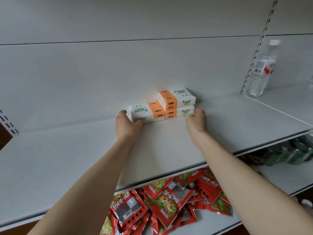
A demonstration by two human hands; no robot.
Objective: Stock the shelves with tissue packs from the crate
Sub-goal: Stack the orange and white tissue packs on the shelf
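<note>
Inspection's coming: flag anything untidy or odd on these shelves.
The left tissue pack faces the opposite way to the two stacked packs: its top print reads upside down. On the lower shelf, the red snack bags lie in a jumbled heap.

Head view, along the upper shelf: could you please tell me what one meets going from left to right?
From the left: left hand, single tissue pack lying flat, stack of two tissue packs, right hand, water bottle.

Left hand [127,123] gripping tissue packs [169,106], right hand [197,122] touching them
</note>
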